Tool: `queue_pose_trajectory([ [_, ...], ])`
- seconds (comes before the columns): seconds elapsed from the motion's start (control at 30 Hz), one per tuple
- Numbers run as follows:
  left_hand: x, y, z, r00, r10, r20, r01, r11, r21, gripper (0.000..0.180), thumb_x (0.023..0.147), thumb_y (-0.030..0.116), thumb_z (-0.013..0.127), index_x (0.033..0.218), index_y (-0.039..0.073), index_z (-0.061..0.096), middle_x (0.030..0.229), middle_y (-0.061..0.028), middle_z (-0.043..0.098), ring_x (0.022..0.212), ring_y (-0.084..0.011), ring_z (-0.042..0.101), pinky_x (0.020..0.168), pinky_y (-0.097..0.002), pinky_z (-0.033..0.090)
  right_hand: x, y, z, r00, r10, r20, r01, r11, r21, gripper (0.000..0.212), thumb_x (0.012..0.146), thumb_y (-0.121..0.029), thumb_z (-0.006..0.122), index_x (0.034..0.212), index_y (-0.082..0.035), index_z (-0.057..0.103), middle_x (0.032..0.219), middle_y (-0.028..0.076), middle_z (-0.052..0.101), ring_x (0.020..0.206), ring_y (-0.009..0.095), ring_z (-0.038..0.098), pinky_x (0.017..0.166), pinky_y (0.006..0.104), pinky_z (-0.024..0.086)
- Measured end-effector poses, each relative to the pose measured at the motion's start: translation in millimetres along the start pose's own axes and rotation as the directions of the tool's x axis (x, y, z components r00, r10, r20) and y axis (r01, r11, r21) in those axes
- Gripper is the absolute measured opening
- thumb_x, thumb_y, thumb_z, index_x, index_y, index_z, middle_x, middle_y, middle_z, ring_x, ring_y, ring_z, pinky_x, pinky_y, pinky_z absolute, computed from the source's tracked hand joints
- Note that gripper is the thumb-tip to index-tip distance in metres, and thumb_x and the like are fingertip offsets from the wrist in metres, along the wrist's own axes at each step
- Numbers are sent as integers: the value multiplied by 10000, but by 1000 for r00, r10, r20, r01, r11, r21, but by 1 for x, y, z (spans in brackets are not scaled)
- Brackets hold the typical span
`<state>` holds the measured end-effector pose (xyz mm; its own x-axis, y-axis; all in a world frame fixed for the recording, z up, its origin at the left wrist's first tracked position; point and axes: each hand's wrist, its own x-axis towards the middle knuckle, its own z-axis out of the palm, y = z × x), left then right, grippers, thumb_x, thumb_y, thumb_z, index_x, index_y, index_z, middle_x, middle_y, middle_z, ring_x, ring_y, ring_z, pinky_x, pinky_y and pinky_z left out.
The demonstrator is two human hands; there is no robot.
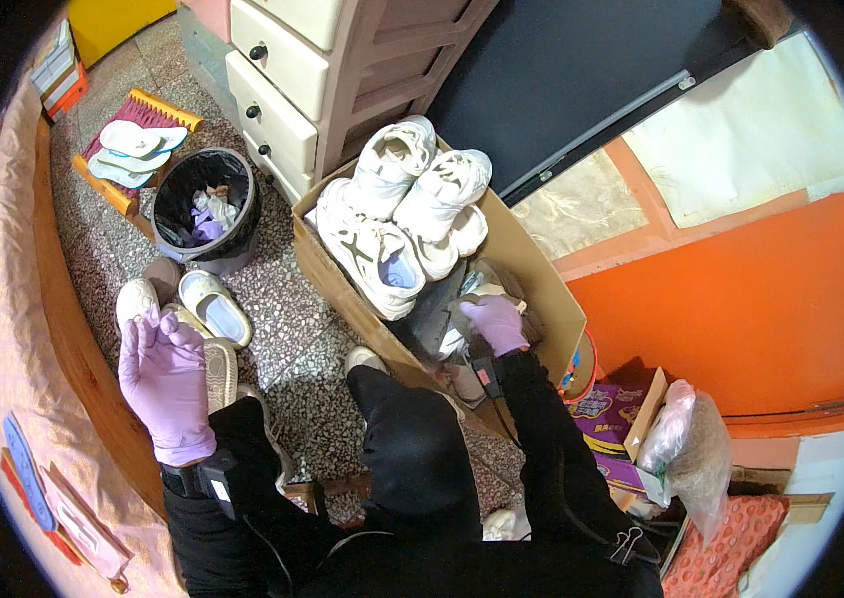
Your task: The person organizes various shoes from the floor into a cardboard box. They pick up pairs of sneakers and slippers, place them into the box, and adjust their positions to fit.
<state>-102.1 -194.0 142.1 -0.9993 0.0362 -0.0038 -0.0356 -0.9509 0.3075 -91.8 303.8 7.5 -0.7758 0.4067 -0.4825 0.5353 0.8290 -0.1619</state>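
Note:
My left hand (pixel 165 391), in a thin purple glove, is raised palm up at the left with its fingers apart and slightly bent. Right beside it is a beige shoe sole (pixel 220 373); whether they touch is unclear. My right hand (pixel 498 324), gloved the same way, reaches into an open cardboard box (pixel 342 297). Its fingers curl down among dark and pale items, and what they grip is hidden. White sneakers (pixel 374 244) are piled in the far part of the box. A clear plastic wrapping (pixel 492 279) lies near my right hand.
A lined trash bin (pixel 205 204) with crumpled waste stands at the far left, beside a low stool (pixel 139 140) bearing pale insoles. Slippers (pixel 215 307) lie on the speckled floor. A white drawer cabinet (pixel 282 90) rises behind the box. A cloth-covered bed (pixel 23 349) borders the left.

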Motion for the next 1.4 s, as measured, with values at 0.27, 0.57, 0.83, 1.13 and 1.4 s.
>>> queue_pose_trajectory([
  [0.27,0,-3,10,995,29,-91,-21,995,93,317,1010,263,481,1062,-32,587,896,-110,566,780,-187,487,734,-323,399,-19,25,27,975,-153,-158,120,973,-199,1009,738,-166,805,1535,-115,188,1470,317,339,1300,442,446,1040,441,440],
  [0.57,5,-1,8,989,49,-140,-32,992,125,333,1016,272,463,1063,-31,593,918,-107,563,799,-188,492,756,-328,411,21,47,30,984,-179,3,178,977,-118,846,812,-59,675,1533,-151,242,1432,268,426,1247,413,504,1029,426,445],
  [0.83,5,3,2,954,222,-202,-182,963,198,338,973,238,550,1093,-77,585,995,-152,626,916,-246,586,798,-335,490,7,53,28,964,-263,-33,264,964,32,888,784,-145,750,1522,-60,264,1480,211,423,1351,329,437,1111,372,362],
  [1.13,-22,104,-23,957,282,-74,-291,933,-211,347,985,280,520,1027,-44,637,994,-191,673,885,-262,640,792,-356,522,-148,-113,-75,865,-488,-120,500,811,306,493,881,-100,642,1349,-6,524,1242,195,632,1126,279,630,981,332,467],
  [1.4,-90,139,-209,789,-20,-614,363,821,440,251,941,298,577,948,55,639,797,-47,633,736,-173,603,697,-279,493,-253,-254,-88,447,-887,-117,847,378,375,465,874,-101,686,1308,4,555,1285,184,618,1161,287,615,1004,360,460],
])
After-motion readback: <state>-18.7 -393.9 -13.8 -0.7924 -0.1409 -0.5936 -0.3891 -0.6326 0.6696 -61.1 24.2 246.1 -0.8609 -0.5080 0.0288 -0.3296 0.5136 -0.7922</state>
